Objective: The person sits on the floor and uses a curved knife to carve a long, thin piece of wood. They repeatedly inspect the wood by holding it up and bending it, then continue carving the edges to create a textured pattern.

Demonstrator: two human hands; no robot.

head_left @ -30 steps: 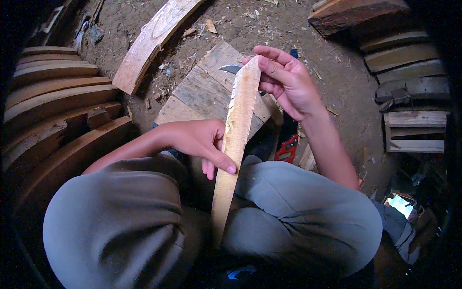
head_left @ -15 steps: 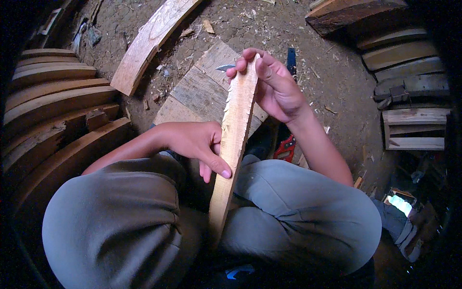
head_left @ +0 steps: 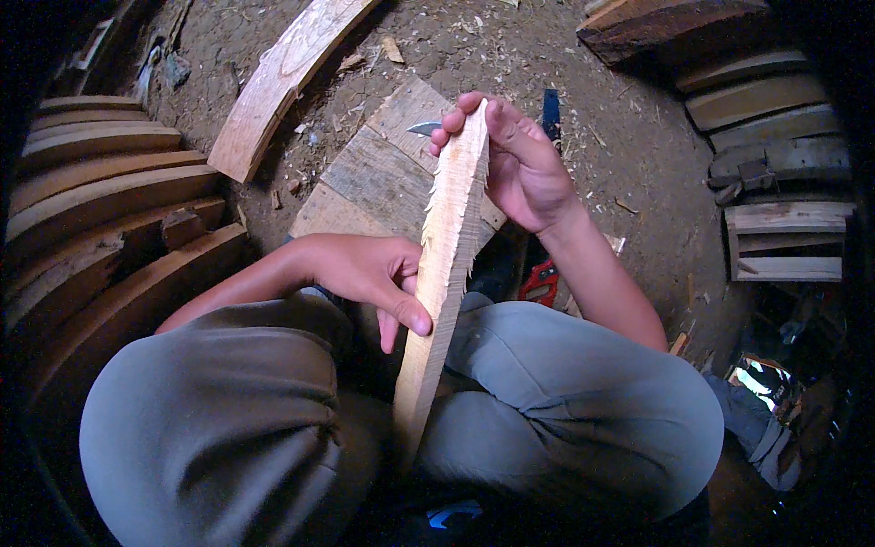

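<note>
A long pale wooden piece (head_left: pixel 445 228), with rough splintered edges, slants up from between my knees. My left hand (head_left: pixel 369 273) grips it about midway, thumb on its face and fingers curled behind. At its far end my right hand (head_left: pixel 519 164) holds the tip between thumb and fingers. A pointed metal blade (head_left: pixel 424 129) juts out left of the right fingertips; its other end is hidden, and I cannot tell whether that hand also holds it. Beneath lies a worn plank board (head_left: pixel 360 178), partly covered by the hands and the wooden piece.
A curved wooden board (head_left: pixel 283 87) lies on the dirt floor (head_left: pixel 638 118) among shavings. Curved planks (head_left: pixel 109 196) are stacked at left, more timber (head_left: pixel 756 100) at right. A red handle (head_left: pixel 540 283) shows beside my right knee, and a dark flat strip (head_left: pixel 551 114) lies past my right hand.
The wooden piece has turned slightly about its length, showing more of its right side face. Both hands keep nearly the same places on it.
</note>
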